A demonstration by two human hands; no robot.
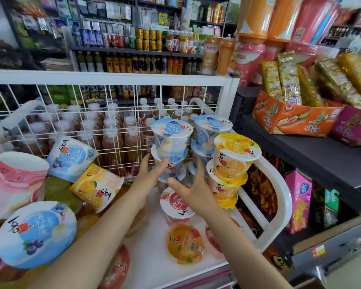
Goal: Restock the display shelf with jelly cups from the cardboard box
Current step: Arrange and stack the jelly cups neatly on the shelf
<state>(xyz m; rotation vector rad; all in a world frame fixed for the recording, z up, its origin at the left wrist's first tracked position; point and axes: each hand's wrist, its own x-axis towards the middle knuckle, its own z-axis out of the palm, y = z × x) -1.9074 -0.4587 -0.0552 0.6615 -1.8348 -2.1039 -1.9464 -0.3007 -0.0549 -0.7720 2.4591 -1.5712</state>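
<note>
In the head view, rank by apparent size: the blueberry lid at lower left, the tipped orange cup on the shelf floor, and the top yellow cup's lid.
1. Blueberry lid, largest, though nearest the camera.
2. Top yellow cup's lid.
3. Tipped orange cup, close to the yellow lid; unsure.

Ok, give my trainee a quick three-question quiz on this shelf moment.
1. True or false: both hands are on the blue jelly cup stack.
2. Which colour are the lids on the stack at the far right? A) yellow B) green C) black
3. What lies on its side near the front edge of the white shelf?

Key: 1 true: left hand and right hand flank it. 2 A, yellow stack. 3 an orange jelly cup.
</note>
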